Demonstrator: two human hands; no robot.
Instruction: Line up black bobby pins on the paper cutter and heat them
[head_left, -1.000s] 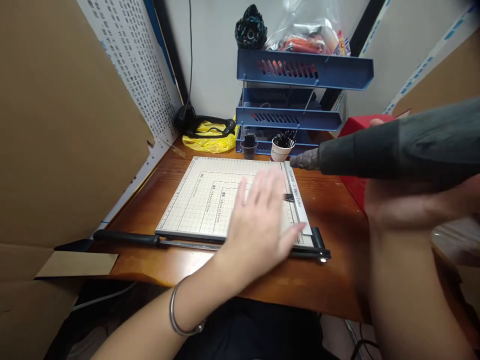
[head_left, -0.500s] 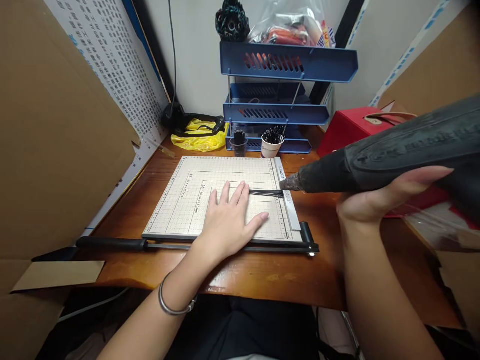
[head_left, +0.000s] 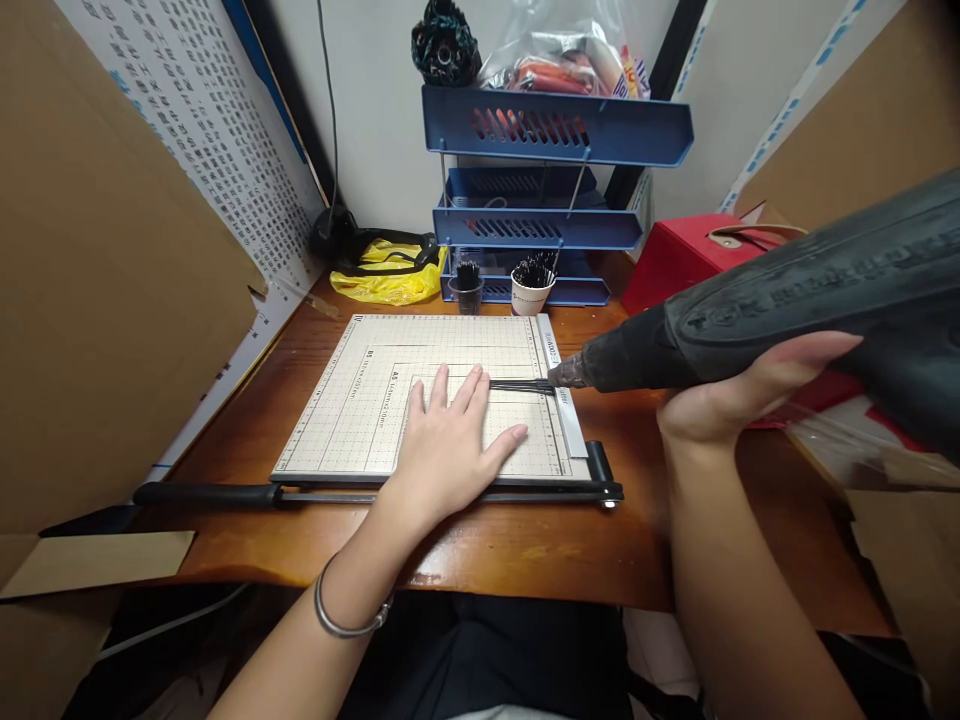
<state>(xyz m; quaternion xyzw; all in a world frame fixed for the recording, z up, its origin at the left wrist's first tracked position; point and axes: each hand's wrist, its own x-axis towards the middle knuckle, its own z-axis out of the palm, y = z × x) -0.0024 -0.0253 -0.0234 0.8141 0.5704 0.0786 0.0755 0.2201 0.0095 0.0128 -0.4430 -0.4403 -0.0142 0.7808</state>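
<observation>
My left hand [head_left: 446, 450] lies flat on the gridded board of a paper cutter [head_left: 337, 420], fingers stretched out and the thumb apart. Its fingertips rest over one end of a row of thin black strands [head_left: 521, 386], so that end is hidden. The strands' other ends reach the grey metal strip [head_left: 562, 400] at the board's right side. In my right hand [head_left: 750, 385] is a large black hot glue gun [head_left: 750, 310], its body tilted down to the left. The dirty nozzle sits right at the strands' ends; whether it touches them I cannot tell.
The cutter's black-handled arm [head_left: 210, 495] lies along the board's near edge. Behind stand a dark cup [head_left: 468, 298] and a paper cup [head_left: 531, 298], both holding black strands, before a blue tiered tray [head_left: 555, 135]. A yellow bag [head_left: 390, 285] is left, a red box [head_left: 675, 260] right.
The whole view has shifted slightly left. The glue gun's nozzle has moved a little toward me along the strands' ends. My left hand stays in place on the board.
</observation>
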